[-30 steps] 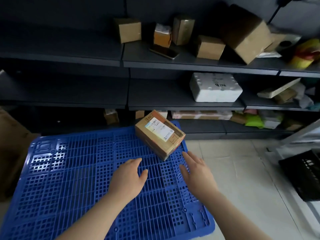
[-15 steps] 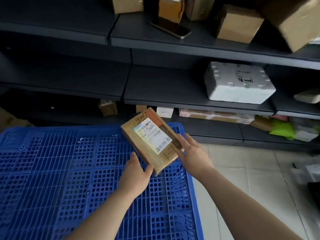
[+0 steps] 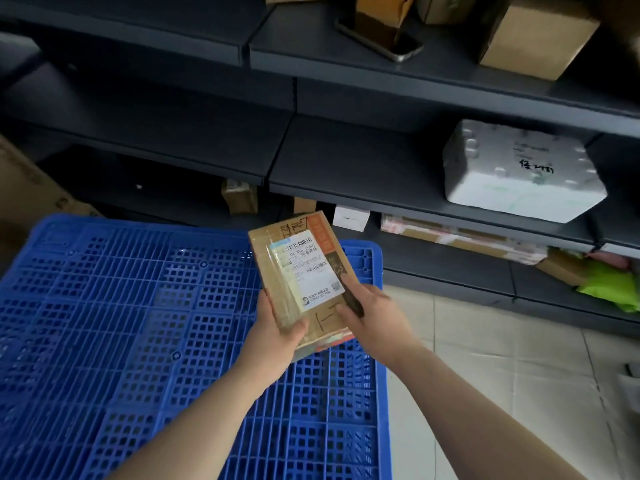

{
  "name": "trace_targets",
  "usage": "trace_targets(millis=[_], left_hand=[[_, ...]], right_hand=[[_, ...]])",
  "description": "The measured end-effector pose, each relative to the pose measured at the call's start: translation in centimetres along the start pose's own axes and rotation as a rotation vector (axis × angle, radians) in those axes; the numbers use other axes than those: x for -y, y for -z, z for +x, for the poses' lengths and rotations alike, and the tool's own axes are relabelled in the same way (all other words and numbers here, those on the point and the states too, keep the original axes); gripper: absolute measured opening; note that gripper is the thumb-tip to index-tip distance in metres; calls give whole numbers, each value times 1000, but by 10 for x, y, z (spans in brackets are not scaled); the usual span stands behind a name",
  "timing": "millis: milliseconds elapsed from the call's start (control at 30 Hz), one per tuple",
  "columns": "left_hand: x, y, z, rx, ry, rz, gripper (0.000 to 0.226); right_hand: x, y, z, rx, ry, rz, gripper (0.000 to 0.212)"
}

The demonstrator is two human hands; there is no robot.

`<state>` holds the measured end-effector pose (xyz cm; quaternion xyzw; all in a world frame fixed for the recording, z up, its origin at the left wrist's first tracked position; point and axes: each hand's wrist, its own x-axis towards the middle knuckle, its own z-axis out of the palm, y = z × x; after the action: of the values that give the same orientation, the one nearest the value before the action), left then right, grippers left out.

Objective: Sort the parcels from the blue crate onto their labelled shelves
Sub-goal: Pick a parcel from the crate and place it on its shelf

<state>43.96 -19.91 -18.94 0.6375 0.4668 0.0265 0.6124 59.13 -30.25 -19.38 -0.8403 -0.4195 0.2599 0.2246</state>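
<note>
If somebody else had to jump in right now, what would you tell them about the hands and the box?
Left hand grips the parcel at its near left edge.
Right hand grips its right side.
The parcel is label up, held above the blue crate.
Done: parcel picked up.
Left: read the label, put it on its matching shelf.

The left hand [image 3: 273, 336] and right hand [image 3: 377, 320] are bare (forearms [image 3: 194, 420] likewise uncovered).

the middle shelf [image 3: 346, 161] lies bare left of the white foam box [image 3: 519, 174], which blocks its right end.
</note>
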Motion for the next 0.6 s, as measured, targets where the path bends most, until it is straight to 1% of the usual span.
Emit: trace_targets(millis=[67,167,267,467,600], left_hand=[[-10,14,-22,-24,-23,4,73],[-30,38,-63,-64,-89,0,64],[-48,70,-108,-135,-134,-15,65],[-75,141,-208,-356,-179,-78,62],[-77,194,-269,-538,-200,-112,68]], right_hand=[[18,8,-14,-14,32,17,51],[56,28,-35,-44,105,9,50],[102,48,-57,-51,186,6,47],[204,67,-97,-27,382,-14,44],[279,64,-113,27,524,-32,44]])
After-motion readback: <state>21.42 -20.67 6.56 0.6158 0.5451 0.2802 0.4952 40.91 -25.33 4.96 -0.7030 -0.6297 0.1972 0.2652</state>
